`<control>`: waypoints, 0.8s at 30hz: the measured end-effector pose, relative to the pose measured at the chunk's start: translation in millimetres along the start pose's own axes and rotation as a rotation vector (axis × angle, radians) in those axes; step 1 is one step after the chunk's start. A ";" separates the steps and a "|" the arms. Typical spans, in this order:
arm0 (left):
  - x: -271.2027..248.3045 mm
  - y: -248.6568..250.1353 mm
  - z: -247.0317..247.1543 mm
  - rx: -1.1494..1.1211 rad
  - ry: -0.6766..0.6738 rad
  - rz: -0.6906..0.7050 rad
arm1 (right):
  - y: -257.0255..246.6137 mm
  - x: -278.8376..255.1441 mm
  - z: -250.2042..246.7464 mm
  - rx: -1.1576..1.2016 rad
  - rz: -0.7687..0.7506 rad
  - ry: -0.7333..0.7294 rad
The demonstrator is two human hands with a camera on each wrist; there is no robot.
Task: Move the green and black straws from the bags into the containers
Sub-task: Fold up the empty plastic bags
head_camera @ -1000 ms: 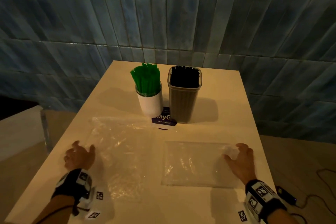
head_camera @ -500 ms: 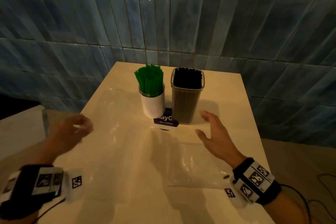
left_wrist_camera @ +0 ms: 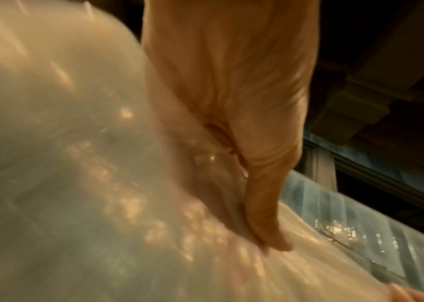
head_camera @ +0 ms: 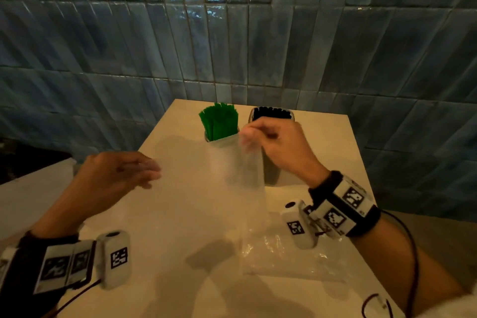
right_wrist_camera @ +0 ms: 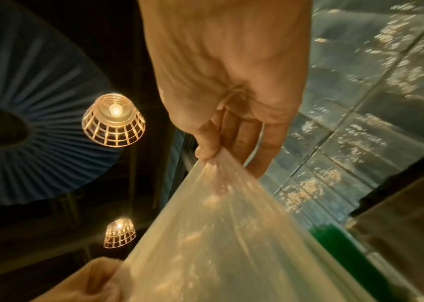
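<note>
Green straws (head_camera: 219,124) stand in a white cup at the back of the table, and black straws (head_camera: 272,113) fill a clear container beside it. I hold an empty clear plastic bag (head_camera: 240,170) in the air in front of them. My right hand (head_camera: 247,134) pinches its top corner. My left hand (head_camera: 148,170) grips the opposite edge, lower and to the left. The right wrist view shows thumb and fingers (right_wrist_camera: 205,151) pinching the bag (right_wrist_camera: 231,245). In the left wrist view the bag (left_wrist_camera: 76,163) fills the picture. A second clear bag (head_camera: 284,258) lies flat under my right wrist.
The cream table (head_camera: 180,253) stands against a blue tiled wall (head_camera: 232,33). A black cable (head_camera: 413,253) runs from my right wristband off the table's right edge. Lit cage lamps (right_wrist_camera: 114,120) hang overhead in the right wrist view.
Both hands rose from the table. The left hand lifted the left bag, and the right hand left the right bag and took a corner of the lifted one. The camera tilted up.
</note>
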State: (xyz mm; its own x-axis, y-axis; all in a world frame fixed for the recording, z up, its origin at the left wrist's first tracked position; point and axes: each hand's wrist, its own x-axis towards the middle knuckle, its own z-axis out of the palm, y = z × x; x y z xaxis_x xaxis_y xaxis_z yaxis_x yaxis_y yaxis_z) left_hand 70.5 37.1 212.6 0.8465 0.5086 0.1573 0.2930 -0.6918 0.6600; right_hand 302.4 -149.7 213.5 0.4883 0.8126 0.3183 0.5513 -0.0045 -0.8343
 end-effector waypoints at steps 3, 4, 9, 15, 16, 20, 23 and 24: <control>-0.8 -12.1 -1.8 -0.085 0.032 -0.027 | 12.4 -4.4 -21.2 0.065 0.094 0.096; 0.6 -11.7 -2.3 -0.096 0.073 -0.047 | 17.1 -5.7 -27.9 0.104 0.136 0.133; 11.7 6.4 -0.4 -0.237 0.272 0.009 | 25.3 -18.0 -45.2 -0.169 0.133 0.320; 27.1 68.9 12.3 -0.064 0.157 0.421 | -5.6 -29.2 -11.1 -0.463 -0.250 0.020; 28.5 74.0 14.1 -0.054 0.134 0.466 | -5.9 -27.8 -6.0 -0.445 -0.254 -0.019; 29.3 85.3 16.5 -0.007 0.278 0.511 | 3.0 -24.1 -11.7 -0.327 -0.223 -0.001; 28.2 79.3 17.3 0.028 0.396 0.508 | 4.0 -27.5 -24.2 -0.328 -0.176 -0.009; 28.7 74.1 18.7 -0.013 0.428 0.497 | 3.4 -28.2 -28.7 -0.307 -0.138 -0.004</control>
State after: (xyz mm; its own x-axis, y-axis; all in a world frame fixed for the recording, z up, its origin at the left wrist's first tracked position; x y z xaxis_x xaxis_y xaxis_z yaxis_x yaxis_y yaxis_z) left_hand 124.9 -9.1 252.4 0.6276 0.2903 0.7224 -0.0953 -0.8922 0.4414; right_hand 310.0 -189.4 214.6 0.3923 0.8202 0.4165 0.7905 -0.0691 -0.6086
